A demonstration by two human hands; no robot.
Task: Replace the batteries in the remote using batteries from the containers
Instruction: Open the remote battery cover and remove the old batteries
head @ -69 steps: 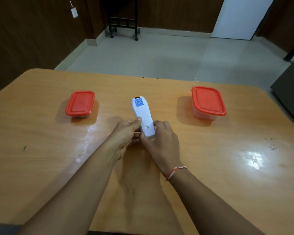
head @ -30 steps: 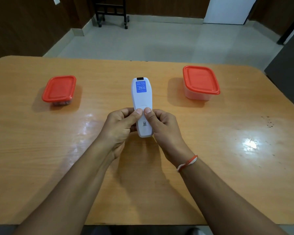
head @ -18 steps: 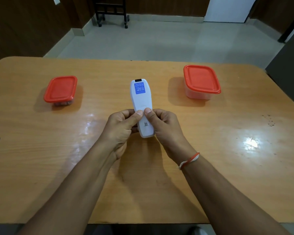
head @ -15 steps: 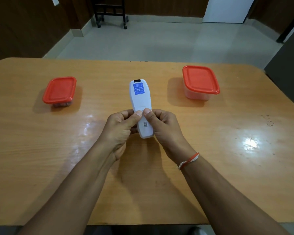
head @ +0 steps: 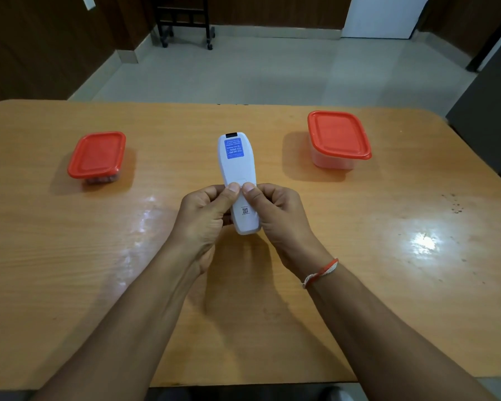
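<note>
A white remote (head: 235, 169) is held face down above the middle of the table, its back with a blue sticker facing up. My left hand (head: 204, 218) grips its lower left side and my right hand (head: 275, 215) its lower right side. Both thumbs press side by side on the back cover, which is closed. A small container with a red lid (head: 97, 156) stands at the left, dark contents dimly showing through its wall. A larger clear container with a red lid (head: 338, 138) stands at the right, lid on.
The wooden table (head: 402, 299) has a glossy top with light glare at the right. Beyond its far edge lie a grey floor and a black wheeled stand (head: 185, 21). A dark cabinet (head: 492, 117) stands by the table's right corner.
Both hands lifted the remote off the table and drew it closer, thumbs moving onto its back. In the last half second the grip and remote have barely shifted.
</note>
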